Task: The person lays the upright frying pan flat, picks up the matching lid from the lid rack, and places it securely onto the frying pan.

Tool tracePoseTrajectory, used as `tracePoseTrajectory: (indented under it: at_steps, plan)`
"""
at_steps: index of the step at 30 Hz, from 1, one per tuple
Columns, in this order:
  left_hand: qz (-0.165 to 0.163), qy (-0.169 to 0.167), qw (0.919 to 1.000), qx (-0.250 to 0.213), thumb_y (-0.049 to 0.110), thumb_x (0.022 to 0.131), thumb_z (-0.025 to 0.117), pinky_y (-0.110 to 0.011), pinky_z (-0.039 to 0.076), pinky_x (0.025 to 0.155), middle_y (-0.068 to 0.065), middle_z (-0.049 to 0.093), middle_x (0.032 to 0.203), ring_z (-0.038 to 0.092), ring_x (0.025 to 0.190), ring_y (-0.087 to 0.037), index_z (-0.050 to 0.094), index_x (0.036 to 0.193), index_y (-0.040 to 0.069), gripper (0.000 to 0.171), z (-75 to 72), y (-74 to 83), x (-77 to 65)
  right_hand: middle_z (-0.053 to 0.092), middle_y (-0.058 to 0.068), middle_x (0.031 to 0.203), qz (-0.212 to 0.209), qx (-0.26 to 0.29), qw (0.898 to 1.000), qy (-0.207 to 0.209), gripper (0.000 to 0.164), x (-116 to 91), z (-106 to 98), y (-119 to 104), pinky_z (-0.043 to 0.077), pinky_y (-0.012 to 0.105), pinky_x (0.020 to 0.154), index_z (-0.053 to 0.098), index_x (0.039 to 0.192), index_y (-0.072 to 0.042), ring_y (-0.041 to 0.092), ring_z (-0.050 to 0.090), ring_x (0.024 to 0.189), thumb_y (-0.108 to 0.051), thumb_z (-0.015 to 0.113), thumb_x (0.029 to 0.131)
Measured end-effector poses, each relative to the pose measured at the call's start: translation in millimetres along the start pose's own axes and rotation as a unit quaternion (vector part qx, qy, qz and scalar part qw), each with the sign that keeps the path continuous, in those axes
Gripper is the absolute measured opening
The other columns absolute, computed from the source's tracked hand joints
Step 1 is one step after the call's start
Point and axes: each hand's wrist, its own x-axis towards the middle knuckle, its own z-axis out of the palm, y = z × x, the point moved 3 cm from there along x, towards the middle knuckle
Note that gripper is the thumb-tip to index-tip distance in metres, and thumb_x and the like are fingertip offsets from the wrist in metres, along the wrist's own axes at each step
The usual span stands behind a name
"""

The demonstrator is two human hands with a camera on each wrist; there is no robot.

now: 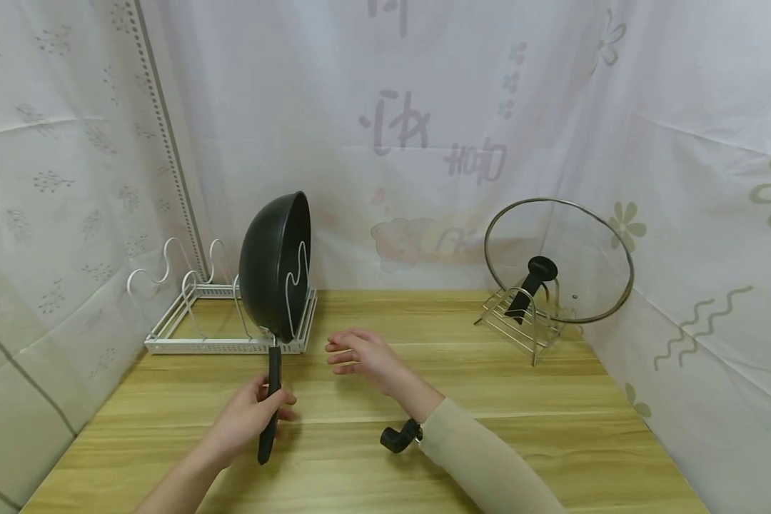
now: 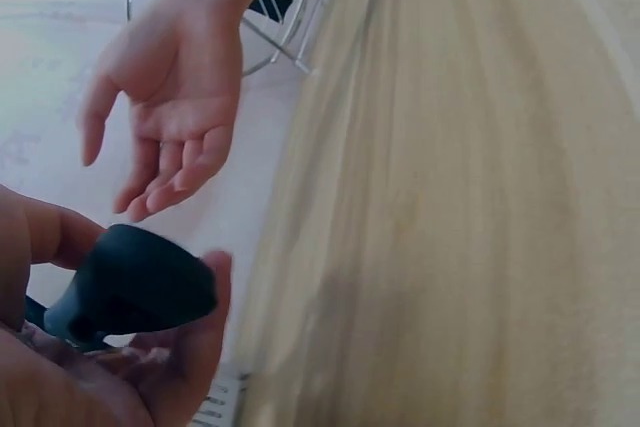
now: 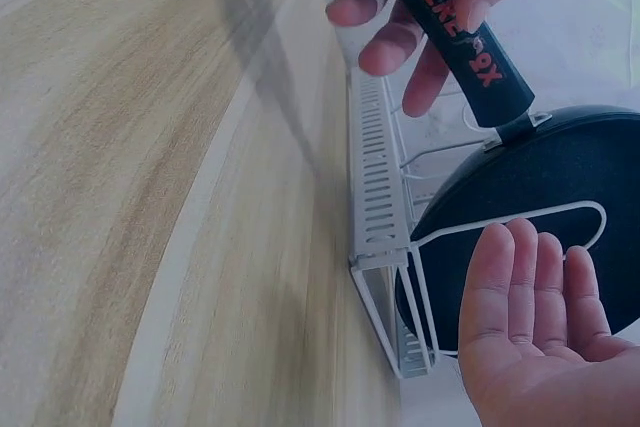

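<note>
A black wok point(image 1: 266, 268) stands on its side, tilted up between the loops of a white wire rack point(image 1: 225, 346), its handle point(image 1: 274, 407) pointing toward me. My left hand point(image 1: 250, 417) loosely holds that handle, thumb across it and fingers behind. In the right wrist view, red lettering shows on the handle point(image 3: 450, 32). My right hand point(image 1: 366, 360) hovers apart from the wok, to its right, palm turned toward it and fingers fairly straight. It holds nothing. The right wrist view shows these fingers point(image 3: 520, 292) in front of the rack's end loop.
At the back right, a glass lid point(image 1: 591, 264) with a black knob leans in a small wire stand point(image 1: 527, 335). White patterned curtains point(image 1: 424, 93) hang behind and beside the wooden table point(image 1: 360, 467). A black wrist device point(image 1: 400, 437) sits under my right wrist.
</note>
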Motion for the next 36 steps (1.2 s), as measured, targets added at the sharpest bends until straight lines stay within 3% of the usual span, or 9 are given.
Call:
tracePoseTrajectory:
  at_steps: [6,11,15,21,26,32,36]
  plan:
    - [-0.023,-0.048,0.9977,-0.043,0.015,0.11,0.056,-0.04,0.064,0.068,-0.017,0.074,0.113,0.078,0.088,-0.026,0.038,0.15,-0.004,0.048,5.3,-6.4,-2.0,0.066,0.031,0.143,-0.001,0.01,1.0,-0.001,0.045,6,3,2,0.066,0.039,0.095,0.066,0.14,0.006,0.037,0.075,0.119,-0.028,0.06,0.111]
    - [-0.025,-0.079,0.9944,-0.065,0.018,0.112,0.054,-0.034,0.063,0.068,-0.011,0.073,0.105,0.076,0.084,-0.021,0.041,0.15,-0.008,0.048,5.7,-10.3,-2.7,0.072,0.022,0.134,0.0,0.019,1.0,-0.005,0.045,10,7,2,0.064,0.046,0.103,0.065,0.14,0.006,0.026,0.075,0.111,-0.029,0.06,0.111]
    - [-0.033,-0.103,0.9909,-0.081,0.019,0.113,0.054,-0.031,0.062,0.069,-0.007,0.072,0.101,0.074,0.083,-0.017,0.044,0.149,-0.009,0.047,6.1,-14.8,-4.6,0.073,0.015,0.13,0.009,0.029,1.0,-0.007,0.044,16,11,3,0.063,0.05,0.105,0.068,0.139,0.003,0.037,0.072,0.123,-0.031,0.062,0.11]
    - [-0.043,-0.125,0.9864,-0.097,0.022,0.113,0.055,-0.027,0.061,0.069,-0.002,0.074,0.099,0.072,0.082,-0.012,0.05,0.149,-0.007,0.046,4.7,-20.6,-8.3,0.068,0.025,0.143,0.023,0.045,0.999,-0.018,0.049,24,22,0,0.065,0.045,0.101,0.065,0.142,0.005,0.05,0.063,0.138,-0.032,0.063,0.11]
    - [-0.052,-0.145,0.9808,-0.12,0.026,0.113,0.057,-0.025,0.059,0.069,0.002,0.073,0.097,0.071,0.081,-0.01,0.06,0.143,0.002,0.038,3.5,-23.2,-9.1,0.066,0.028,0.145,0.04,0.07,0.997,-0.019,0.047,30,34,0,0.06,0.054,0.109,0.065,0.14,0.005,0.048,0.067,0.133,-0.03,0.064,0.109]
    - [-0.06,-0.162,0.9755,-0.136,0.026,0.113,0.056,-0.023,0.057,0.068,0.003,0.072,0.096,0.068,0.08,-0.009,0.06,0.142,0.004,0.037,4.0,-26.0,-10.3,0.069,0.022,0.139,0.07,0.097,0.993,-0.02,0.054,37,45,6,0.061,0.049,0.108,0.06,0.146,0.006,0.043,0.067,0.135,-0.03,0.068,0.106]
    - [-0.06,-0.17,0.9741,-0.136,0.027,0.114,0.055,-0.022,0.057,0.068,0.003,0.071,0.097,0.067,0.08,-0.009,0.059,0.143,0.003,0.038,3.5,-27.8,-11.5,0.072,0.016,0.129,0.085,0.109,0.99,-0.016,0.042,41,51,10,0.059,0.052,0.111,0.067,0.136,0.0,0.04,0.07,0.131,-0.028,0.071,0.105]
